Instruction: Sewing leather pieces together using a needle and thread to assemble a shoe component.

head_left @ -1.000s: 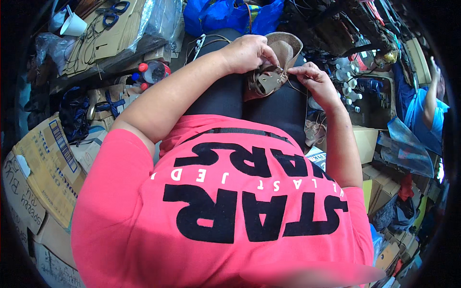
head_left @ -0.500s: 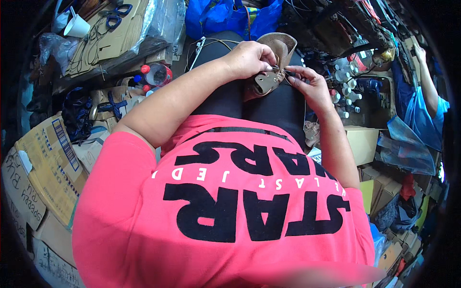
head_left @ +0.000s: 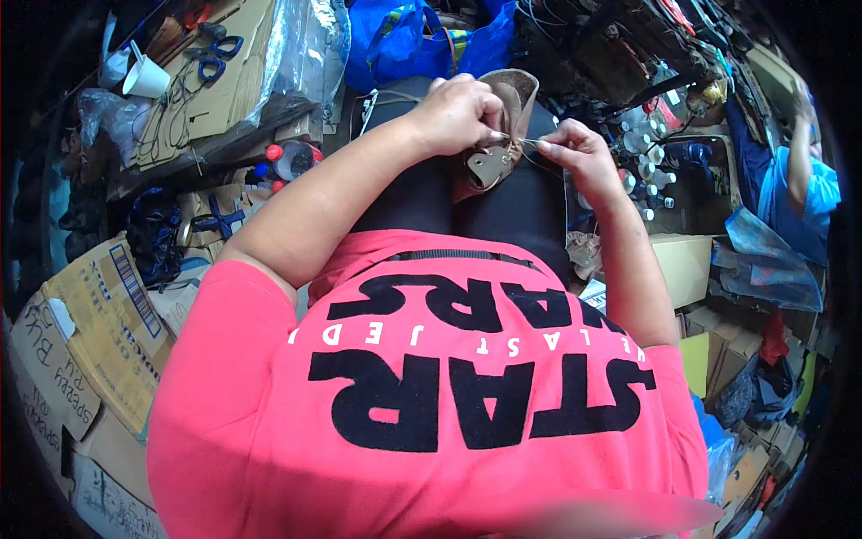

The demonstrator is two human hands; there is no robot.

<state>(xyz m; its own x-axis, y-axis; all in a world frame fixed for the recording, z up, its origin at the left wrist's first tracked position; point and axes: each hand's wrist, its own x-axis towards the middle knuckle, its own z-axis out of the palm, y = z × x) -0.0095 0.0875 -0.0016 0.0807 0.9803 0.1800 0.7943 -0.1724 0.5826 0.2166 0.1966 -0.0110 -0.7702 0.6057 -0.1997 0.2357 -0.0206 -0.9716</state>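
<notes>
A brown leather shoe upper (head_left: 517, 93) with metal eyelets rests between my thighs, its opening tilted upward. On its left side my left hand (head_left: 456, 117) is closed, thumb and finger pinching close to the seam, apparently on the thread. To the right of the leather, my right hand (head_left: 580, 156) pinches a thin pale thread (head_left: 529, 141) that runs to the seam. A needle, if there is one, is too small to make out.
Flat cardboard with blue-handled scissors (head_left: 212, 69) and a white cup (head_left: 146, 77) lies at upper left. A blue bag (head_left: 395, 40) sits ahead. Several capped bottles (head_left: 648, 166) stand on the right. At far right is another person's arm (head_left: 799, 157). Cardboard boxes (head_left: 99, 314) crowd the left.
My left hand has shifted a little to the left, and the shoe upper has tipped slightly. The right hand stays pinched on the thread. The other person's arm at far right has moved.
</notes>
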